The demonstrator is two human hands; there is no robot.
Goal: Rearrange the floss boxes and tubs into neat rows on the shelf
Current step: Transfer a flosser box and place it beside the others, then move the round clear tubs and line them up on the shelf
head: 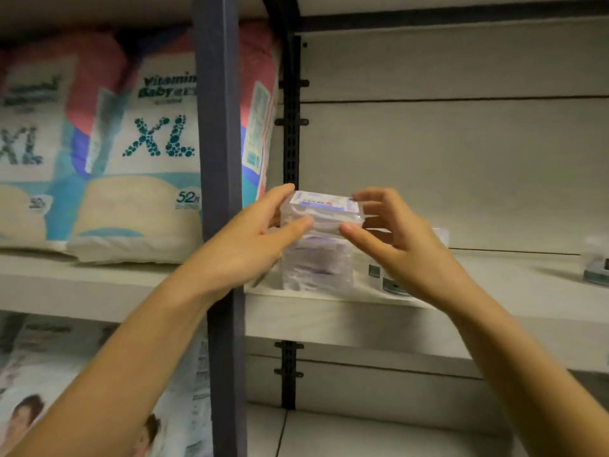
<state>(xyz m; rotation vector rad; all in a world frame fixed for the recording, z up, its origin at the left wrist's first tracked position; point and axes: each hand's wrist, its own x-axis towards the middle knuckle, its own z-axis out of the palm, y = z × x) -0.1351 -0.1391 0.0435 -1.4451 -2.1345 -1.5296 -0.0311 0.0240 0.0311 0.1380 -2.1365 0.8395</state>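
The shelf [494, 291] is a pale board running left to right across the view, mostly bare on its right bay. Left of the dark upright post [219, 192], XL nappy packs [131, 153] fill the neighbouring bay and play no part here. On the right bay, near the post, stands a stack of clear floss boxes [316, 262], and above it both hands hold one more clear floss box [324, 209], flat, with its printed label facing up. Its long axis runs left to right, parallel to the shelf's front edge, and its short sides point toward the two hands.

The left hand [253, 239] grips the box's left end, thumb on the front wall and fingers curled round the far side. The right hand [395, 235] is half open at the right end: its thumb tip touches the front corner and its fingers arch over the far corner, a light pinch rather than a full grip. Whether the box already rests on the stack or hangs just above it cannot be told.

Behind the right hand sits a small tub [392, 282] with a dark label, mostly hidden; another tub [596, 268] stands well apart at the far right.

The step in hand seems to be stacking this box on the pile. The next move calls for squaring its edges with the boxes below, setting it down level and releasing both hands evenly so the stack does not shift.
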